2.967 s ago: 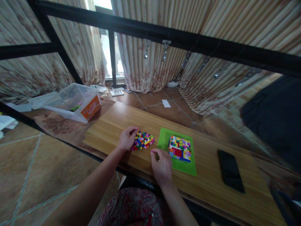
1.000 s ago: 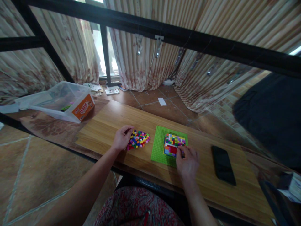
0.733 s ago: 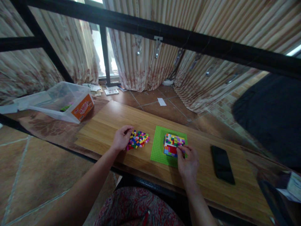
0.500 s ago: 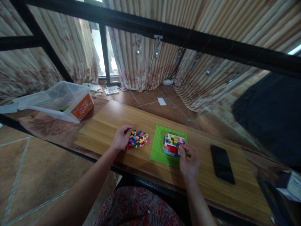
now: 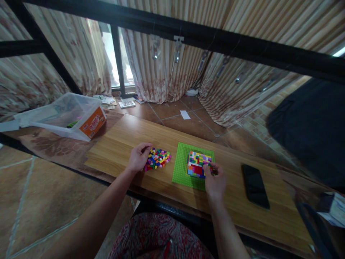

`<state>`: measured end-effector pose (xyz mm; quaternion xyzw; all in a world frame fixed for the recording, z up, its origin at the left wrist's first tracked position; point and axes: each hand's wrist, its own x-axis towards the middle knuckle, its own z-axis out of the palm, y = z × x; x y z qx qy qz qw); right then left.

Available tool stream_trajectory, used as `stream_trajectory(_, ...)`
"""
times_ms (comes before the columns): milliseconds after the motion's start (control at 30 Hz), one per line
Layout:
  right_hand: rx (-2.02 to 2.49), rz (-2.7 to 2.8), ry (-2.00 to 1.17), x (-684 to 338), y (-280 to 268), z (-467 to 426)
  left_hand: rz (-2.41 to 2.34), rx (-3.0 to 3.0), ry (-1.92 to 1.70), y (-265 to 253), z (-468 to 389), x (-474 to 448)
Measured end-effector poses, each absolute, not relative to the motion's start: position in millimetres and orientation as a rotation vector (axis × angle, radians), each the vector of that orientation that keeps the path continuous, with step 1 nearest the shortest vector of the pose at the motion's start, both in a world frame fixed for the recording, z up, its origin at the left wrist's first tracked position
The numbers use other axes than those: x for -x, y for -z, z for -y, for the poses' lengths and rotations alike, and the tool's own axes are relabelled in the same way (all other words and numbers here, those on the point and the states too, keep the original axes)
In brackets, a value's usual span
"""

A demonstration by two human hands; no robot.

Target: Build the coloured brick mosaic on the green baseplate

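A green baseplate [image 5: 179,169] lies on the wooden board, bearing a low block built of many-coloured toy bricks [image 5: 196,162]. Over the right side of that block is my right hand [image 5: 215,180], its thumb and fingers drawn together at the brick surface; anything between the fingertips is too small to make out. To the left of the plate, small loose bricks [image 5: 159,158] lie in a pile of mixed colours. My left hand [image 5: 138,157] rests at the pile's left edge with fingers curled and thumb close to them, and what it may hold is hidden.
A black phone [image 5: 255,186] lies on the right of the wooden board [image 5: 118,138]. At the left stands a clear plastic box [image 5: 61,129] with an orange label. A black metal bar [image 5: 151,27] crosses above, before striped curtains [image 5: 161,79].
My right hand has shifted slightly left and up over the brick block. My left hand stays by the pile. The whole view has tilted a little.
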<state>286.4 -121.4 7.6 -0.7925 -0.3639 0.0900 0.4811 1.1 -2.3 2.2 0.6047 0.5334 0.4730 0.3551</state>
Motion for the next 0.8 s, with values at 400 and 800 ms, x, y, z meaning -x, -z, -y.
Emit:
stream_trajectory(400, 1.875, 0.859, -0.219, -276.2, -10.8, 117.8, -1.399, -1.568, -1.199, -3.6, 1.2, 0.3)
stream_trajectory(800, 1.646, 0.795, -0.283, -284.3, -3.9, 136.0, -1.413, -1.621, -1.181, -4.8, -6.4, 5.1)
